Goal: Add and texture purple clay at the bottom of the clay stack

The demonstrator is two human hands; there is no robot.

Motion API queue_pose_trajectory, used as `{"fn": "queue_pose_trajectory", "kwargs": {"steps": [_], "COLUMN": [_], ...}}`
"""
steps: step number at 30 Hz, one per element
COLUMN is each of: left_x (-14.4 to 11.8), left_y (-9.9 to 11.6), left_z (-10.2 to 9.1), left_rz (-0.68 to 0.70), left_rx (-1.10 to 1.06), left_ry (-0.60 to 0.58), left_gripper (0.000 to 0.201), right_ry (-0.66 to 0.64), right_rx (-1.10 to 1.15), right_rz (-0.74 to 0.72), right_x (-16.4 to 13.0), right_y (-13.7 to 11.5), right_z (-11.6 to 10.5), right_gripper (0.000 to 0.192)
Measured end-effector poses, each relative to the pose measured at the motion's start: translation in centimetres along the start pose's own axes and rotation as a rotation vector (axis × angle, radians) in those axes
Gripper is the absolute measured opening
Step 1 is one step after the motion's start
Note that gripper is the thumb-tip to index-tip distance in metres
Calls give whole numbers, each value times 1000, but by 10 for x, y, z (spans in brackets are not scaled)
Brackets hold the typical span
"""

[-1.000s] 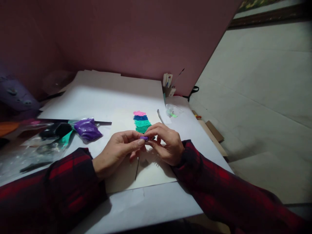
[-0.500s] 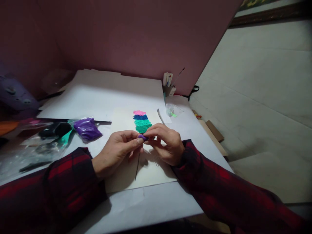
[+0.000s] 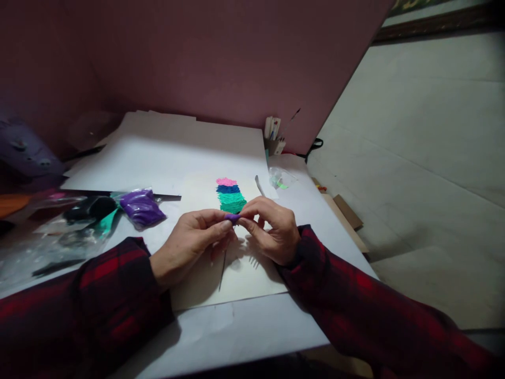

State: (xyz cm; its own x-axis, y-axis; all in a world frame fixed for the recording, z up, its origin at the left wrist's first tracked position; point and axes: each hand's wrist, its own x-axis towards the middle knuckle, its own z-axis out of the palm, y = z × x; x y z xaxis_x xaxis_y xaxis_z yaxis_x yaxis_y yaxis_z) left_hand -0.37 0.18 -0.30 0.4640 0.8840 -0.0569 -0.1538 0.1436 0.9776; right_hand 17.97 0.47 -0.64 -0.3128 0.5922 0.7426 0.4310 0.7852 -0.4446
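Note:
A small piece of purple modelling clay (image 3: 232, 217) is pinched between my two hands. My left hand (image 3: 197, 231) grips its left end with thumb and forefinger. The fingertips of my right hand (image 3: 274, 229) close on the other end. Just beyond them, bands of pink, blue, turquoise and green clay (image 3: 231, 196) lie on a cream sheet (image 3: 201, 295). A thin dark stick (image 3: 222, 271) shows below my fingers; its upper part is hidden. Past my right hand rests a slim metal tool (image 3: 259, 185).
To the left lie a bag of purple clay (image 3: 141, 208) and other clear plastic bags (image 3: 79, 239). Large white sheets (image 3: 185, 147) reach back to the wall. A holder with pens and a brush (image 3: 272, 138) and a small clear bag (image 3: 282, 178) stand at the right rear.
My right fingers have shifted slightly up and right, so more of the purple clay shows between the hands. My left hand has barely moved.

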Motion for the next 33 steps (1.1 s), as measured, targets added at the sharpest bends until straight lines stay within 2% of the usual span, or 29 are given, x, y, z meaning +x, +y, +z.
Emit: {"fn": "queue_pose_trajectory", "kwargs": {"steps": [11,19,22,26,33], "left_x": [-2,0,0,-1,0], "left_y": [6,7,6,7,6], "left_z": [4,2,1,3,7], "left_rz": [-34,-26,-21,-37,-50], "left_rx": [147,61,64,123,77], "left_ry": [80,-10,-32,23,48], "left_gripper": [24,14,19,26,17], "right_ry": [-19,-72,-71,-97,-78], "right_rx": [60,0,0,9,-13], "right_rz": [-95,-28,-34,-60,-68], "right_x": [-3,-2,-2,-2,-2], "right_y": [3,3,2,1,2], "right_z": [-2,-3,-3,-4,-2], "right_gripper": [11,11,9,9,11]}}
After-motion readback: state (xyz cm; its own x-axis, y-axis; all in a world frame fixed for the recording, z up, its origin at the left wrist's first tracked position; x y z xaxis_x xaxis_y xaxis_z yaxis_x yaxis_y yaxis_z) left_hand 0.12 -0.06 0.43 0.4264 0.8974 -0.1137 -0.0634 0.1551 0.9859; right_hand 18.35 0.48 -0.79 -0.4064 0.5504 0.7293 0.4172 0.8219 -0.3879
